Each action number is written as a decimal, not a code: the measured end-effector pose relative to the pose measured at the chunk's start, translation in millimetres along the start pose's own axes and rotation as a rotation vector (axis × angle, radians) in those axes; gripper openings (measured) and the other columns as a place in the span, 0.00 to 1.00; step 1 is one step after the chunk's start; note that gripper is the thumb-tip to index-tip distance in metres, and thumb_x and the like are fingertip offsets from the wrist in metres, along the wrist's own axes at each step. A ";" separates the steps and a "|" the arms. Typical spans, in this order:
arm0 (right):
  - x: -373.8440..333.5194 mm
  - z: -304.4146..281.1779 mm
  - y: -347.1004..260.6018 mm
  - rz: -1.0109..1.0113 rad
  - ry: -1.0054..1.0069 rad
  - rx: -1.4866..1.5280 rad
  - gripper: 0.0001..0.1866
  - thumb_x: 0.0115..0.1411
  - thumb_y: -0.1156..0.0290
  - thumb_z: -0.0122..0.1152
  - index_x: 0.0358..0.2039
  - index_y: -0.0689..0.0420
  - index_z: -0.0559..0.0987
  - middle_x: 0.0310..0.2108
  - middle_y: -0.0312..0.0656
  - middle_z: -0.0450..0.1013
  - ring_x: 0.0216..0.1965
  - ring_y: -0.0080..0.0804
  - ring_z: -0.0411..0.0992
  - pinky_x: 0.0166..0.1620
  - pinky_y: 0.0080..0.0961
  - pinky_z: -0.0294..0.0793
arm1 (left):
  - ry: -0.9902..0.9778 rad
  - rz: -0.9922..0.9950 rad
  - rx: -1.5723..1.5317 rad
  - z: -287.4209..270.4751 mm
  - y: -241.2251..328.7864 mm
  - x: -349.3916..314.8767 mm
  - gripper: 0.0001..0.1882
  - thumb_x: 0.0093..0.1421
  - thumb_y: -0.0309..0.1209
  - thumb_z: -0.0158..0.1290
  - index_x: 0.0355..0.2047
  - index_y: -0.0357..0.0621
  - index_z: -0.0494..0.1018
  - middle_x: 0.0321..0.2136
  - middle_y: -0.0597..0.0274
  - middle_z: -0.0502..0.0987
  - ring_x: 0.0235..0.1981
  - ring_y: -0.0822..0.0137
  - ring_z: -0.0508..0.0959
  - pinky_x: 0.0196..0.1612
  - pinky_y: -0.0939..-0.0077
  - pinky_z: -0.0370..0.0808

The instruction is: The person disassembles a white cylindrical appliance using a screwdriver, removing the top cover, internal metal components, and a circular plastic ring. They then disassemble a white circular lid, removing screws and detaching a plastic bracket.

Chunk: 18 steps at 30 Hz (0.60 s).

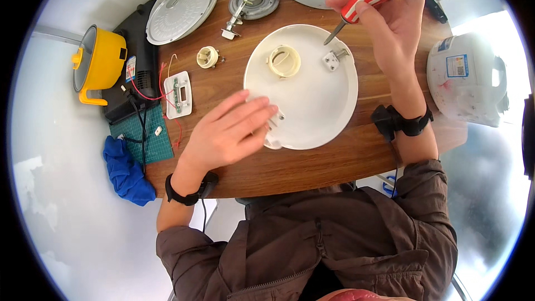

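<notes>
My right hand (394,33) grips a screwdriver (356,6) with a red, white and black star-patterned handle. Its metal shaft slants down and left, the tip over the far right part of a round white plastic housing (306,108). A small white bracket with a metal piece (332,61) sits inside that housing, below and right of the tip. Toward the housing's far left stands a cream ring (284,61). With fingers stretched, my left hand (231,134) reaches over the near left rim, partly covering another small white piece (277,118); whether it touches this piece I cannot tell.
At the left are a white control panel (177,95) with red wires, a cream round part (207,57), a yellow pot (103,58), a green mat (159,142) and a blue cloth (125,173). A metal heating plate (262,3) lies behind; a white appliance body (465,78) stands right.
</notes>
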State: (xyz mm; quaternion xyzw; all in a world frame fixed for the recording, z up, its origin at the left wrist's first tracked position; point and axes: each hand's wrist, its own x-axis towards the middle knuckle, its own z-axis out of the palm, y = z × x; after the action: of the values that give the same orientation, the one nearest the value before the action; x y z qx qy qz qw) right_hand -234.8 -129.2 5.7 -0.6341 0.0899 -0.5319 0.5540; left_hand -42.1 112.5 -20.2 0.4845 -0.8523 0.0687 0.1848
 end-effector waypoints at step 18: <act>-16.6 37.0 -13.6 -0.084 -0.218 -0.119 0.45 0.64 0.67 0.67 0.69 0.60 0.45 0.33 0.52 0.78 0.31 0.33 0.79 0.38 0.27 0.81 | 0.327 -0.883 -0.938 50.3 -87.8 -13.3 0.18 0.74 0.27 0.47 0.62 0.36 0.67 0.58 0.55 0.75 0.59 0.67 0.74 0.61 0.70 0.72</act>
State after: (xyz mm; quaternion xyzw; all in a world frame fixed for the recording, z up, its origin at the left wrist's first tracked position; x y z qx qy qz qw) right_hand -219.6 -90.1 13.7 -0.7232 0.0338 -0.4762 0.4990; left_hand 26.4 62.5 -77.1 0.6396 -0.4744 -0.3193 0.5138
